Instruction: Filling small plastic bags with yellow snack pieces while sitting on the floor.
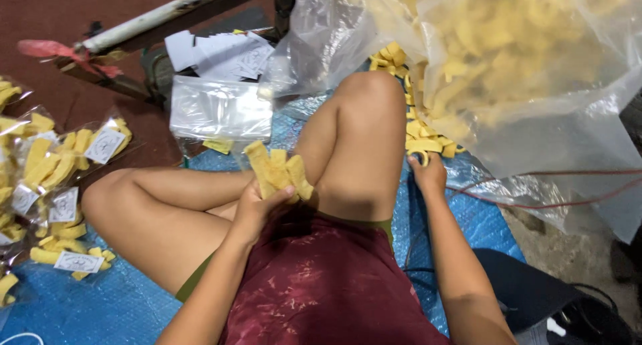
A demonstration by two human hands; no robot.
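- On the blue tarp [120,305], a person sits with knees drawn up.
- The left hand [257,208] is clamped around a bunch of yellow snack sticks [277,170], held above the lap.
- The right hand [428,174] closes on a loose stick [421,159] at the pile [418,134] spilling from the big clear bag [521,71].
- Sealed packets [57,168] lie at the left.

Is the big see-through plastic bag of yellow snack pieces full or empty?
Quite full: the big clear plastic bag bulges with yellow snack pieces, some spilling from its mouth beside the right hand.

Yellow snack sticks [277,171] everywhere, a blue tarp [100,311] underneath, dark red floor [53,11], maroon shirt [321,291] mottled with pale blotches, white paper labels [79,261], clear bags [221,107].
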